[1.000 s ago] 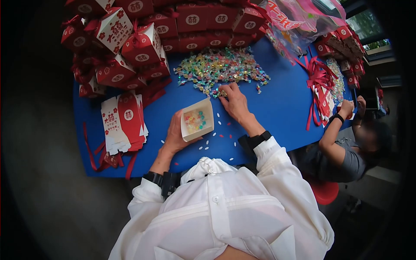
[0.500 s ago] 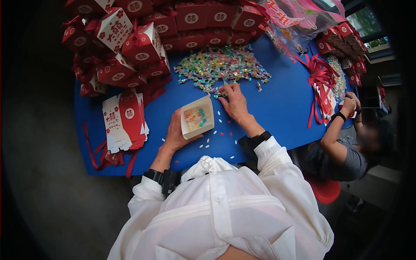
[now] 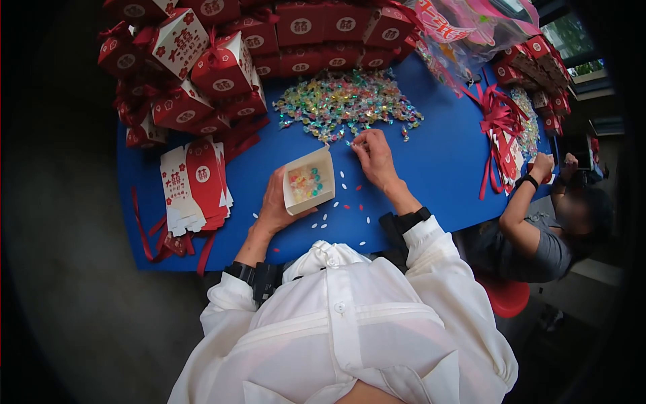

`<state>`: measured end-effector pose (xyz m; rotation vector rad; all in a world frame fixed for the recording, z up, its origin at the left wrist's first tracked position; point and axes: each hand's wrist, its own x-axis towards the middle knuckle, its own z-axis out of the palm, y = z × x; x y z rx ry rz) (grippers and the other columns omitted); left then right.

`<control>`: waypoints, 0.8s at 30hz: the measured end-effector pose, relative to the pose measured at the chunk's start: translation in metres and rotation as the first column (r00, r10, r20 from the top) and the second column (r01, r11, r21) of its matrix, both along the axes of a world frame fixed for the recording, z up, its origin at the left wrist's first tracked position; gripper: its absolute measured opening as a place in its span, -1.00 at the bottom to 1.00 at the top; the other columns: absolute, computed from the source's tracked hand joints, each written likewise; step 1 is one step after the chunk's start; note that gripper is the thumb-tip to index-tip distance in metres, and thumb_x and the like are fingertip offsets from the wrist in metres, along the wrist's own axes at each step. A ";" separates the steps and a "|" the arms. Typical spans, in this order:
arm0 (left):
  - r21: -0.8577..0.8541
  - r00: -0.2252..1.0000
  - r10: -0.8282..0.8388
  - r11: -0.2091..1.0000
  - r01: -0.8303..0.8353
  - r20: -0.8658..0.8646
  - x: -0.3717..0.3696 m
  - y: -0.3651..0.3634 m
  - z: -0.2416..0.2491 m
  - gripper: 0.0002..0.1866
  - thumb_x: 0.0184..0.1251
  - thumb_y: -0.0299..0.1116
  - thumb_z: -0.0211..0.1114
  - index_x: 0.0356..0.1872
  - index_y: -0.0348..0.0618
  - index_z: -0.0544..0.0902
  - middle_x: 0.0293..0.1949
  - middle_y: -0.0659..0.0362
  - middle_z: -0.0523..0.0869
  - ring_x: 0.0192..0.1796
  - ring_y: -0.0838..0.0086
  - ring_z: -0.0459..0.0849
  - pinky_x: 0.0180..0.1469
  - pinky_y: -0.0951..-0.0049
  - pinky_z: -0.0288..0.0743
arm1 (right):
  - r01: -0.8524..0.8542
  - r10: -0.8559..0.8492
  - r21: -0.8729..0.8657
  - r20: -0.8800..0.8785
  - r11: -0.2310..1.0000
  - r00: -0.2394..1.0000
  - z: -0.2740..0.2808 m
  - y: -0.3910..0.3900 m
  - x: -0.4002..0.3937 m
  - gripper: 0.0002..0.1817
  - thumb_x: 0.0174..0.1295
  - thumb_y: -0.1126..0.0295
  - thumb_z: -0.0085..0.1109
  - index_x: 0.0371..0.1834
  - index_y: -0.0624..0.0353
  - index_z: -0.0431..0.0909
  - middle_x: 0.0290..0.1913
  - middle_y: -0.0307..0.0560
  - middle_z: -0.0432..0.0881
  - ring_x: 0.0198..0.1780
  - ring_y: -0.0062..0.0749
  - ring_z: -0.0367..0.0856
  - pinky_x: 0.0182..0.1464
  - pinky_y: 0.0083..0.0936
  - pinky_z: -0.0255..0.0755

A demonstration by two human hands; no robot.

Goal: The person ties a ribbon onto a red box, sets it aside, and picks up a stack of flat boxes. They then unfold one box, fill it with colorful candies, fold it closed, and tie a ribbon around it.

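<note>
Along the far side of the blue table (image 3: 444, 185), red double-happiness gift boxes (image 3: 301, 47) stand stacked. Wrapped-candy heap (image 3: 346, 104) lies before them. Open box (image 3: 312, 205) is in left hand (image 3: 273, 205), fingers curled around its side. Right hand (image 3: 378, 163): fingers bent near heap's front edge; cannot tell if they pinch anything. Candies (image 3: 307, 183) inside box.

Head-worn view, forward-down across blue table (image 3: 437, 161)
</note>
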<state>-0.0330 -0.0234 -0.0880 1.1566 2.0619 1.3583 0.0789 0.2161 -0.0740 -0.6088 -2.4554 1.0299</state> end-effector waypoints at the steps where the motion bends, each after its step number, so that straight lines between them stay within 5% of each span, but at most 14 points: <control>1: 0.001 1.000 -0.004 1.000 0.004 -0.004 -0.001 0.000 0.000 0.10 -0.43 -0.23 0.70 0.28 -0.13 0.22 0.11 -0.01 0.43 0.19 0.05 0.43 0.23 0.20 0.36 | 0.042 -0.043 -0.123 0.000 0.991 0.999 0.001 0.000 0.002 -0.84 0.18 0.52 0.20 -0.19 0.21 0.48 -0.11 -0.04 0.46 -0.28 -0.29 0.62 -0.29 -0.46 0.54; 3: 0.000 1.000 -0.011 1.000 0.011 -0.007 -0.001 0.001 0.001 0.10 -0.42 -0.23 0.70 0.28 -0.13 0.22 0.11 0.00 0.43 0.19 0.05 0.43 0.24 0.20 0.36 | 0.087 -0.088 -0.246 0.006 0.965 0.996 0.004 0.001 0.003 -0.86 0.23 0.51 0.17 -0.17 0.21 0.48 -0.14 -0.08 0.48 -0.32 -0.40 0.62 -0.33 -0.54 0.54; 5: -0.012 1.000 -0.008 1.000 0.008 0.003 -0.001 0.001 0.001 0.11 -0.42 -0.23 0.70 0.29 -0.12 0.22 0.12 0.00 0.42 0.19 0.05 0.42 0.24 0.20 0.36 | 0.125 -0.137 -0.633 0.031 0.764 0.990 0.009 0.002 0.003 -0.86 0.30 0.44 0.14 -0.14 0.25 0.48 -0.26 -0.18 0.53 -0.39 -0.58 0.58 -0.38 -0.66 0.53; 12: -0.043 0.999 -0.021 0.999 0.020 -0.031 -0.002 0.000 0.001 0.10 -0.41 -0.23 0.70 0.29 -0.12 0.22 0.12 0.00 0.42 0.20 0.05 0.42 0.25 0.20 0.35 | 0.150 -0.253 -0.809 0.002 0.569 0.967 0.016 0.008 0.002 -0.81 0.32 0.38 0.15 -0.11 0.26 0.49 -0.36 -0.21 0.56 -0.39 -0.65 0.56 -0.38 -0.71 0.52; 18: -0.023 1.000 -0.025 0.999 0.024 -0.013 -0.003 0.002 0.003 0.07 -0.41 -0.23 0.69 0.27 -0.12 0.25 0.12 0.01 0.44 0.20 0.06 0.42 0.25 0.20 0.35 | -0.110 0.016 -0.764 -0.129 0.636 0.991 0.090 -0.030 -0.010 -0.85 0.31 0.40 0.15 -0.15 0.23 0.49 -0.35 -0.24 0.56 -0.38 -0.68 0.54 -0.35 -0.67 0.49; 21: 0.000 0.998 -0.032 1.000 0.032 -0.062 -0.003 0.004 0.005 0.04 -0.41 -0.24 0.69 0.25 -0.11 0.28 0.12 0.02 0.44 0.19 0.07 0.42 0.23 0.20 0.34 | -0.279 0.262 -0.533 -0.110 0.799 0.959 0.113 -0.054 -0.015 -0.86 0.23 0.44 0.22 -0.21 0.20 0.50 -0.28 -0.19 0.59 -0.34 -0.50 0.58 -0.30 -0.54 0.50; 23: -0.003 0.999 -0.017 1.000 0.017 -0.030 -0.003 0.004 0.005 0.02 -0.42 -0.24 0.68 0.23 -0.10 0.30 0.12 0.04 0.45 0.18 0.08 0.43 0.22 0.19 0.34 | -0.493 0.487 -0.054 -0.093 0.868 0.868 0.115 -0.064 -0.019 -0.82 0.11 0.46 0.29 -0.24 0.18 0.53 -0.18 -0.11 0.59 -0.26 -0.25 0.60 -0.23 -0.42 0.51; 24: -0.002 0.999 -0.015 1.000 0.015 -0.031 -0.003 0.005 0.006 0.02 -0.42 -0.24 0.68 0.23 -0.10 0.30 0.12 0.04 0.45 0.18 0.08 0.43 0.22 0.19 0.34 | -0.495 0.489 -0.053 -0.094 0.867 0.867 0.112 -0.068 -0.020 -0.82 0.11 0.46 0.29 -0.24 0.18 0.53 -0.18 -0.11 0.59 -0.26 -0.25 0.60 -0.23 -0.42 0.51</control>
